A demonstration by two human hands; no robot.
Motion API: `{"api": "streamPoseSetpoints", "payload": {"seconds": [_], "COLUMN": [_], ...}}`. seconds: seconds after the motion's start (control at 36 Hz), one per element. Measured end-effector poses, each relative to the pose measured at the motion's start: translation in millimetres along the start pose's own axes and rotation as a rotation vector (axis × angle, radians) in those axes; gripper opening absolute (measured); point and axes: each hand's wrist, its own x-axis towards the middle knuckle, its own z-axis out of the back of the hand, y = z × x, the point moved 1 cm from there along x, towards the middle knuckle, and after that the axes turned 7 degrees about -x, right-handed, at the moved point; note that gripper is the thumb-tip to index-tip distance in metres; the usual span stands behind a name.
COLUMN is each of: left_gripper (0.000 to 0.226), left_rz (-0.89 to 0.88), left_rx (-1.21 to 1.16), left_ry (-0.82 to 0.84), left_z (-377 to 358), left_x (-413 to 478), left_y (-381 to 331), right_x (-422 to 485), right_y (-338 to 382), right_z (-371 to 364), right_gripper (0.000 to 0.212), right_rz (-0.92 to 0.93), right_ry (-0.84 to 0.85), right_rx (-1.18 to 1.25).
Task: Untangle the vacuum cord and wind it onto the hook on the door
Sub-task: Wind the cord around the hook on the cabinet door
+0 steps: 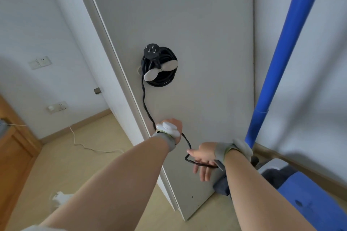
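Cord (170, 53) mostly coiled on the hook (150, 75) on the door (206, 24), plug (152, 51) on top. One loose strand drops to the left hand (170, 129); its fingers are hidden behind a wrist device (169, 128), so its grip can't be told. The strand runs on across the right hand (203, 157), fingers slack, unclasped

Soft daylight, wide-angle edge distortion

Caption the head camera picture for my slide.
Cord coiled on the door hook; left hand holds the loose tail, right hand supports it.
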Motion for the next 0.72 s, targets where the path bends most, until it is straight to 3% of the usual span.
{"api": "streamPoseSetpoints", "payload": {"seconds": [0.14, 0.25, 0.42, 0.56, 0.72], "left_gripper": [0.042, 0.041, 0.032, 0.022, 0.019], "left_rz": [-0.034, -0.034, -0.008, -0.127, -0.185], "left_rx": [0.015, -0.028, 0.022, 0.138, 0.195], "left_ry": [0.005, 0.001, 0.175, 0.205, 0.210], "left_z": [-1.4, 0.8, -0.4, -4.8, -1.6], "left_x": [7.1, 10.6, 6.1, -0.7, -7.5], "left_y": [2.1, 7.0, 16.6, 13.7, 9.9], "right_x": [19.5, 41.1, 53.2, 46.1, 21.2], "right_y": [-6.7, -16.7, -25.3, -25.3, -13.2], "right_z": [-16.0, -36.6, -29.9, -3.1, 21.5], "right_gripper": [0.044, 0.037, 0.031, 0.033, 0.031], "right_rz": [0.083, 0.099, 0.041, 0.202, 0.489], "right_ry": [0.007, -0.029, -0.401, -0.495, -0.458], "right_rx": [0.156, 0.524, 1.107, 1.745, 1.986]}}
